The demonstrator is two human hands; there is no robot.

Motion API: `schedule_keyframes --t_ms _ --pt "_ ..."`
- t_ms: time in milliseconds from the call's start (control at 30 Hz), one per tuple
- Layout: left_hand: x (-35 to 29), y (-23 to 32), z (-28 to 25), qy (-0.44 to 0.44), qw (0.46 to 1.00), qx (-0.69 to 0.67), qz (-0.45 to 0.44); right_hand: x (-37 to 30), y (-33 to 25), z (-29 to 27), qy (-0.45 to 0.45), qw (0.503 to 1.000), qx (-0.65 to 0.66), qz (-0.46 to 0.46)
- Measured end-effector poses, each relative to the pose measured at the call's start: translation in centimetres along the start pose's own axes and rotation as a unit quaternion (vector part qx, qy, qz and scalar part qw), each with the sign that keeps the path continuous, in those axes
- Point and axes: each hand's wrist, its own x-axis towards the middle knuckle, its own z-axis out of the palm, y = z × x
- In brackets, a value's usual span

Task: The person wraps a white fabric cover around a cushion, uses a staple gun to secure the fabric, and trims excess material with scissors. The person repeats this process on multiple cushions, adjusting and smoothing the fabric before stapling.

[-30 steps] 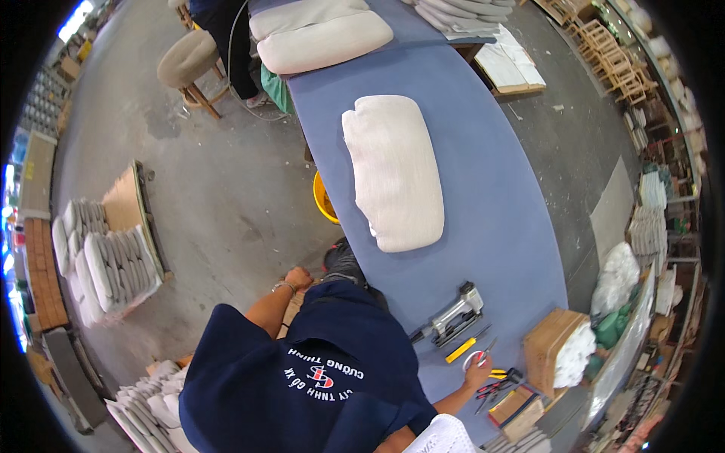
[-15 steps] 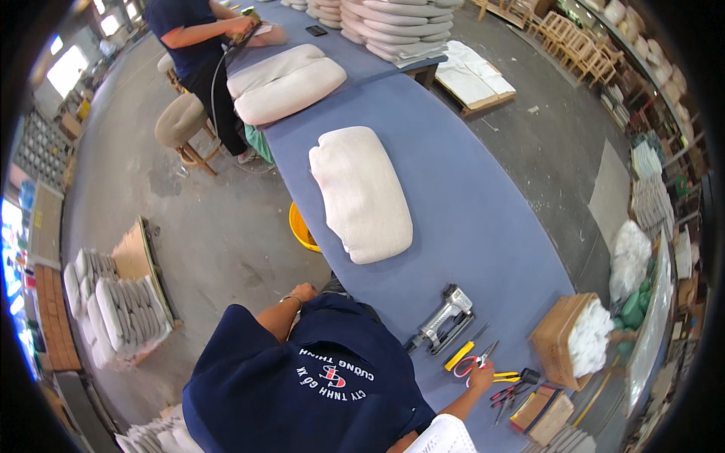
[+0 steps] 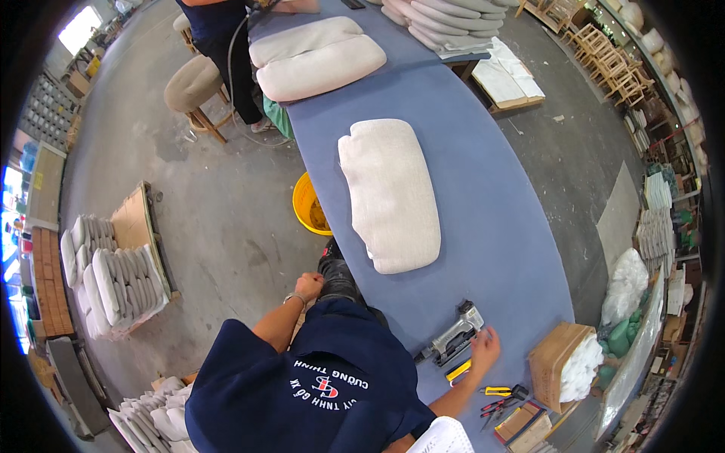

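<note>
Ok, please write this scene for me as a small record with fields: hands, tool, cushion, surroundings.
Left hand: near the dark-trousered leg
Right hand: beside the silver staple gun; contact unclear
Cushion: pale, lying on the blue table
Box: cardboard, holding white stuffing
Floor: yellow bucket beside the table

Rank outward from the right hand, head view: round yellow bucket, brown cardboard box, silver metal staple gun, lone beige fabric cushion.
1. Silver metal staple gun, left of the right hand.
2. Brown cardboard box, right of the hand.
3. Beige fabric cushion, up the blue table.
4. Round yellow bucket, left of the table.
</note>
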Motion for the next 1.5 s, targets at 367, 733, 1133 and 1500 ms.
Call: schedule_keyframes --t_ms 367,733,1133,1500 --pt "11.6 18.7 -10.9 0.160 0.882 -0.438 0.067 2.6 -13.0 21.3 -0.148 0.978 -0.061 -0.135" --pt "27.0 32.6 -16.8 -0.091 0.902 -0.420 0.052 2.5 -15.4 27.5 -0.026 0.998 -0.053 0.000" --pt "10.6 41.0 -27.0 -0.044 0.827 -0.290 0.480 0.7 -18.2 22.3 -0.308 0.921 0.091 0.221" --pt "-6.0 47.3 -26.4 -0.031 0.733 -0.261 0.627 -9.2 -12.7 15.4 -0.431 0.875 0.201 0.086"
